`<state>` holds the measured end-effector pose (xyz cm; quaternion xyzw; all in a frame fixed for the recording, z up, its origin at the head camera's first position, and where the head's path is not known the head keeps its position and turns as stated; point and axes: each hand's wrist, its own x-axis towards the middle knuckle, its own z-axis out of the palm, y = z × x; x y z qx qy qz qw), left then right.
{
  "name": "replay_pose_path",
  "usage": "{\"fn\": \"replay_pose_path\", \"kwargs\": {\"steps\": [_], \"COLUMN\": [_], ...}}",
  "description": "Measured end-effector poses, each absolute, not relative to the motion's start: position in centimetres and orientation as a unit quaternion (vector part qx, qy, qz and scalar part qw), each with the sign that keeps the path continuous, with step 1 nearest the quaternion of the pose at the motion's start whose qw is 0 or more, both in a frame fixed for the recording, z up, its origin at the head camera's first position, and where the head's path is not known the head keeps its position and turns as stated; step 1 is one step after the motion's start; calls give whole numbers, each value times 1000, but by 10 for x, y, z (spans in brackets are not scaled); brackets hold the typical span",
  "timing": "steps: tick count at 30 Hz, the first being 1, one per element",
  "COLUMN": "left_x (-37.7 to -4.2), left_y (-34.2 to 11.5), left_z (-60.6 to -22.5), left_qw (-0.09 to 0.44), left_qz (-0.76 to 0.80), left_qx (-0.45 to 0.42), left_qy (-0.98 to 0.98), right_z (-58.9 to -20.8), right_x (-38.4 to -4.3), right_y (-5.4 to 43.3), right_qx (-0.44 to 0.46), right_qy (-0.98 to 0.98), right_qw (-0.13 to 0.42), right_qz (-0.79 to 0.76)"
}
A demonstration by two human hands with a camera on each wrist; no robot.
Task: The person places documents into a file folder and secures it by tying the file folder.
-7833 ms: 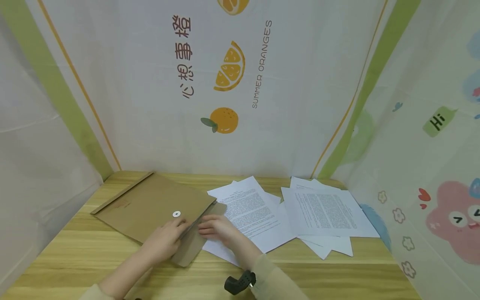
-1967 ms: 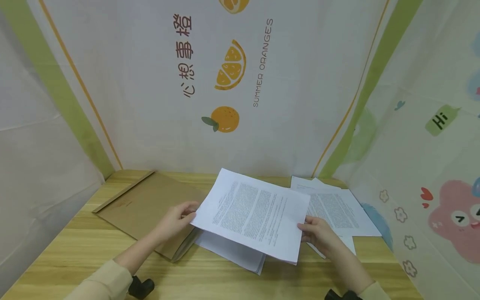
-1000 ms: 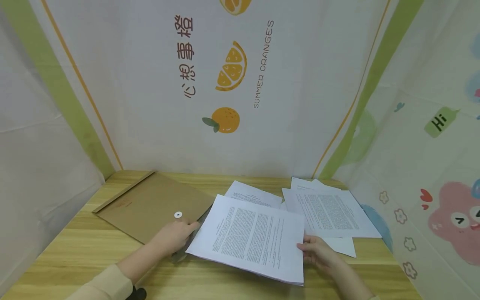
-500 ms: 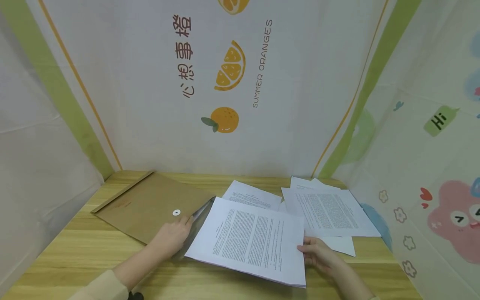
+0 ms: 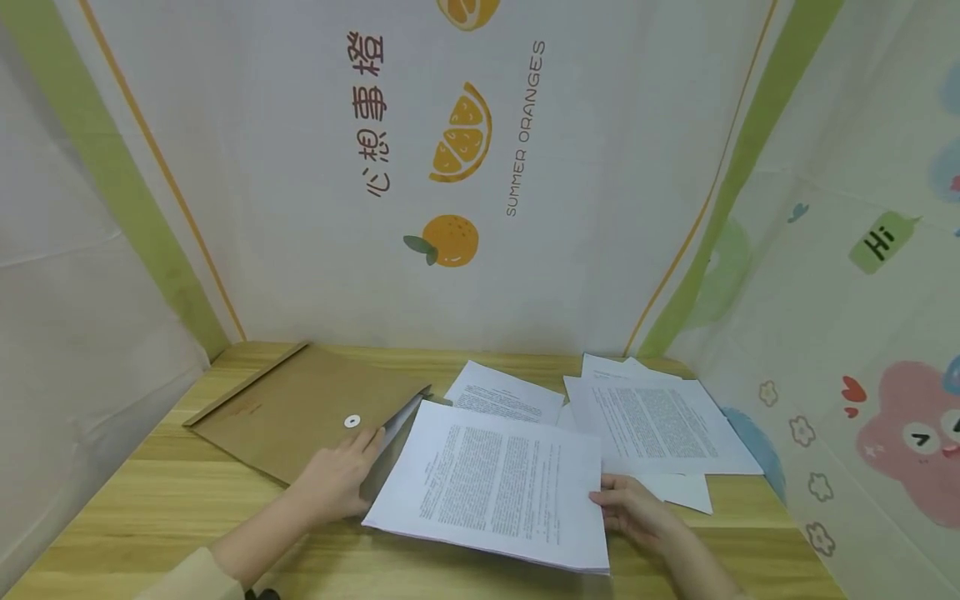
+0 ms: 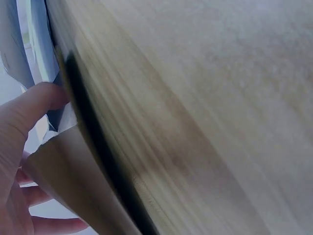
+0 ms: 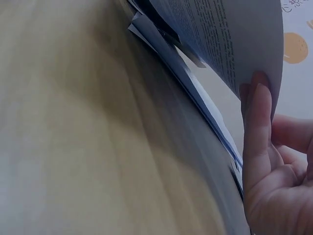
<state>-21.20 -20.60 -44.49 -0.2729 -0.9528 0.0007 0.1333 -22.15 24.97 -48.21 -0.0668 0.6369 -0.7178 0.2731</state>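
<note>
A brown kraft paper document envelope (image 5: pixel 300 400) with a white round button lies slanted at the left, its mouth facing right and gaping, something pale showing inside. My left hand (image 5: pixel 333 479) grips the mouth's edge, fingers on the upper panel. In the left wrist view the thumb (image 6: pixel 46 98) and fingers lie on opposite sides of the brown panel (image 6: pixel 68 161). My right hand (image 5: pixel 637 510) pinches the right edge of a stack of printed papers (image 5: pixel 495 483), thumb on top. The stack is tilted, its left edge close beside the envelope's mouth. From below, the right wrist view shows a lifted printed sheet (image 7: pixel 225 44).
Behind the held stack lies another printed sheet (image 5: pixel 502 392). More loose papers (image 5: pixel 660 425) are spread in overlapping layers at the right. A printed cloth curtain (image 5: pixel 480 308) rises at the wood-grain table's (image 5: pixel 127 517) back edge, with others at both sides.
The right hand has taken up the stack from the table; both hands held it two seconds ago. The left hand let go and moved to the envelope, whose mouth now gapes wider. The stack shifted slightly left.
</note>
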Motion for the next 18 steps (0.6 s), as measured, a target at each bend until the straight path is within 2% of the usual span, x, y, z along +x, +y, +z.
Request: {"fn": "replay_pose_path", "kwargs": {"steps": [5,13,18], "left_x": [-210,-210,-209], "left_y": [-208,-214,-213], "left_z": [-443,-442,-440], "left_qw": [101,99,75], "left_qz": [-8,-9,-22], "left_qx": [-274,-289,-281], "left_qy": [-956,-952,-956], "right_z": [-482,-486,-485], "right_x": [-233,-254,-257], "right_y": [240,228,223], "right_qx": [-57,-45,-16], "right_qy": [645,656,671], "right_qw": [265,247,228], "right_qz": [-714,-712,-705]}}
